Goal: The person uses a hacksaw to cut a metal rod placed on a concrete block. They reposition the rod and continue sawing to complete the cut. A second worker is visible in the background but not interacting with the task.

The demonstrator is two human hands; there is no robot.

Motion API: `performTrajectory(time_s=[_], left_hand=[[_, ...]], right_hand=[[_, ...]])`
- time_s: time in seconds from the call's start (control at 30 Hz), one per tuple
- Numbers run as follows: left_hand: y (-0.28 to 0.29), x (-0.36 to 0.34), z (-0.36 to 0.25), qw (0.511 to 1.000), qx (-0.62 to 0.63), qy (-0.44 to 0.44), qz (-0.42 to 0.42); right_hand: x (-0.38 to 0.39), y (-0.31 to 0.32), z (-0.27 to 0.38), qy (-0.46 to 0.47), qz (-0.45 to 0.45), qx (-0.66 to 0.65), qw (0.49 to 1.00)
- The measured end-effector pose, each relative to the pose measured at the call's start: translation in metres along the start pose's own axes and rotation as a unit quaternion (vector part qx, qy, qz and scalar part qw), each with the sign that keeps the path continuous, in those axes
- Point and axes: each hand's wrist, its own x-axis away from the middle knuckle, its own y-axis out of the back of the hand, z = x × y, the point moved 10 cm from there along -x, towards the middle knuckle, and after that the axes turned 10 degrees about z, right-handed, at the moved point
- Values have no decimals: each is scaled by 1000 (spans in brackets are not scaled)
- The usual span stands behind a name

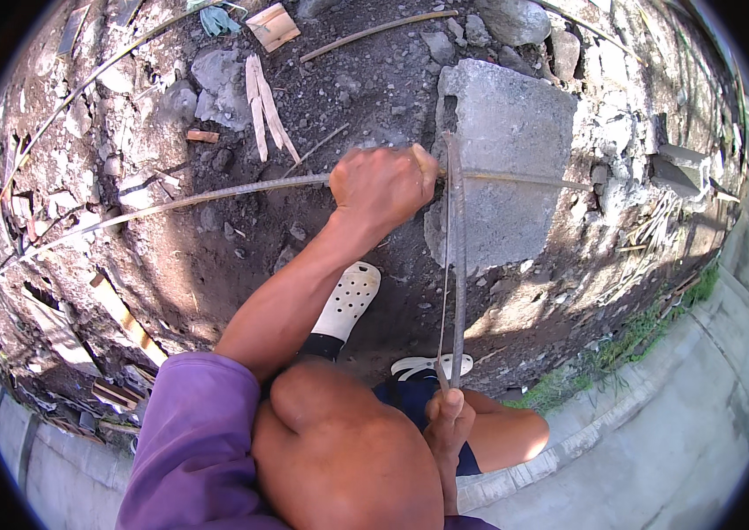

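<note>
The left hand [382, 187] is closed in a full fist round a long steel rod [215, 196], pinning it across the top of a concrete block [507, 168]. The rod runs from far left over the soil, through the fist, and on past the block's right edge. The right hand [448, 422], low in the view beside the knee, is closed on the near end of a hacksaw [456, 265]; its frame and blade run away from the person and cross the rod just right of the left fist, at the block's near-left corner.

Progress, as judged: the rod is still in one piece on both sides of the blade, so the cut is not through. How deep the kerf goes cannot be told; the blade hides it.

Clearances:
- Blade to left knuckles: just beside, little margin
- Stroke path: clear toward the person, between a white shoe [350, 300] and the right knee
- Block front face drops off under the saw; the rod's right end overhangs unsupported
- Rubble, stones and wood scraps [261, 110] lie well apart on the soil
- A concrete kerb [657, 389] bounds the ground to the right
</note>
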Motion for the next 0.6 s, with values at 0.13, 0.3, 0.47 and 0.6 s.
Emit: performTrajectory(time_s=[0.13,0.3,0.47,0.6], left_hand=[[9,-1,-4,1000,6,-17,-16],[19,-1,-7,998,1,-39,-46],[7,-1,-4,998,-16,-27,-50],[11,2,-5,999,0,-25,-47]], right_hand=[[-96,-20,40,16,-35,46,998],[-113,-19,13,42,-34,50,997],[5,8,-26,-2,-20,7,1000],[-41,-4,10,-29,-10,31,999]])
